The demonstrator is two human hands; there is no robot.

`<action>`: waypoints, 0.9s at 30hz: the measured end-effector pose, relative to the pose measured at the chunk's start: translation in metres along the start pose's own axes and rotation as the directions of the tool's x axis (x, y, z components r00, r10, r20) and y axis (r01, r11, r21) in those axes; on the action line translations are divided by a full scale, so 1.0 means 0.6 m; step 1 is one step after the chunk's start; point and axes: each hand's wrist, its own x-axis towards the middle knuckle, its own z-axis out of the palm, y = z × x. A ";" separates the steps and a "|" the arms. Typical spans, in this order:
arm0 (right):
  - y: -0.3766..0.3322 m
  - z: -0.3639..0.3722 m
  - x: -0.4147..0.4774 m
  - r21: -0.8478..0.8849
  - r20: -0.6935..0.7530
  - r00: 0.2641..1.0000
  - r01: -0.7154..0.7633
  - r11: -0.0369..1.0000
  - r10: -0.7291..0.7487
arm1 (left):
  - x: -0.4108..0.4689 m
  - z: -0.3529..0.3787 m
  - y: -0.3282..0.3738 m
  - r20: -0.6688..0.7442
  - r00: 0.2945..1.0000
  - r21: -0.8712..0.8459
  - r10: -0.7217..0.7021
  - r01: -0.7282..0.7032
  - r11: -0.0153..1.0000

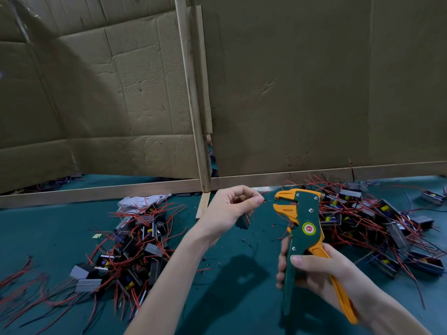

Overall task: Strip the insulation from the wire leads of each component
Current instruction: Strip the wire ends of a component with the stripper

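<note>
Head view: left hand (229, 209) pinches a thin, floppy insulated wire lead (264, 200) just left of the green-and-orange wire stripper (302, 228), which the right hand (321, 274) grips; probably best held near the tip.

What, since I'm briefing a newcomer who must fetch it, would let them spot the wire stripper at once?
Below the cardboard wall, on the green table cover, lie a left heap and a right heap of red-wired components. Between them the right hand holds the wire stripper upright. It alone is green with orange jaws and a round red-centred sticker.
</note>
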 end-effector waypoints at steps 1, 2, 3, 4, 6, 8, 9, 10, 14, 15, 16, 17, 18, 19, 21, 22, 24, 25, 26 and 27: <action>0.000 0.000 0.000 0.000 0.005 1.000 0.002 1.000 -0.002 | 0.000 0.001 0.000 -0.001 1.000 0.001 0.002 -0.002 1.000; 0.000 0.000 0.000 -0.001 0.009 1.000 0.003 1.000 -0.003 | 0.000 0.002 0.001 -0.001 1.000 0.002 0.006 -0.006 1.000; 0.000 0.000 0.000 -0.002 0.012 1.000 0.001 1.000 -0.001 | 0.000 0.003 0.001 0.002 1.000 0.003 0.009 -0.009 1.000; -0.001 0.000 0.000 -0.003 0.014 1.000 -0.003 1.000 0.003 | -0.001 0.005 0.001 0.008 1.000 0.003 0.010 -0.010 1.000; -0.001 0.001 0.000 -0.009 0.011 1.000 -0.008 1.000 0.008 | -0.002 0.007 0.002 0.023 1.000 0.004 0.004 -0.004 1.000; -0.001 0.003 0.000 -0.010 -0.006 1.000 -0.006 1.000 0.006 | -0.003 0.008 0.002 0.034 0.999 0.004 -0.008 0.007 1.000; 0.000 0.004 0.000 -0.007 -0.014 1.000 -0.007 1.000 0.006 | -0.003 0.008 0.003 0.037 0.999 0.005 -0.015 0.015 1.000; 0.000 0.005 -0.001 -0.005 -0.021 1.000 -0.009 1.000 0.009 | -0.003 0.008 0.003 0.040 0.999 0.008 -0.023 0.023 1.000; 0.000 0.006 -0.002 -0.028 -0.030 0.999 -0.021 0.999 0.020 | -0.004 0.007 0.005 0.050 0.998 0.034 -0.043 0.041 0.999; 0.000 0.007 -0.002 -0.039 -0.034 0.999 -0.019 0.999 0.018 | -0.003 0.007 0.005 0.051 0.998 0.046 -0.046 0.043 0.998; 0.000 0.008 -0.003 -0.052 -0.037 0.999 -0.017 0.998 0.015 | -0.003 0.006 0.005 0.051 0.998 0.054 -0.047 0.045 0.998; 0.001 0.009 -0.003 -0.066 -0.039 0.999 -0.014 0.998 0.012 | -0.003 0.006 0.005 0.052 0.997 0.055 -0.049 0.046 0.997; 0.002 0.010 -0.003 -0.081 -0.040 0.999 -0.013 0.997 0.009 | -0.003 0.004 0.005 0.055 0.997 0.050 -0.049 0.047 0.998; 0.002 0.010 -0.003 -0.095 -0.042 0.999 -0.013 0.995 0.009 | -0.003 0.003 0.005 0.060 0.997 0.038 -0.050 0.048 0.998; 0.003 0.010 -0.004 -0.115 -0.044 0.999 -0.017 0.993 0.012 | -0.004 0.001 0.004 0.071 0.996 0.015 -0.054 0.053 0.998; 0.003 0.009 -0.004 -0.124 -0.043 0.999 -0.018 0.992 0.012 | -0.005 0.001 0.004 0.072 0.996 0.017 -0.055 0.054 0.998; 0.004 0.010 -0.005 -0.130 -0.041 0.999 -0.014 0.991 0.009 | -0.005 0.001 0.004 0.070 0.996 0.032 -0.056 0.054 0.998; 0.005 0.010 -0.005 -0.132 -0.037 0.999 -0.012 0.991 0.007 | -0.005 0.001 0.004 0.069 0.996 0.035 -0.058 0.055 0.998; 0.006 0.011 -0.005 -0.135 -0.035 0.999 -0.010 0.991 0.006 | -0.004 0.001 0.004 0.070 0.996 0.035 -0.060 0.058 0.998; 0.008 0.013 -0.005 -0.139 -0.040 0.999 -0.010 0.990 0.004 | -0.005 0.001 0.003 0.072 0.995 0.033 -0.063 0.061 0.998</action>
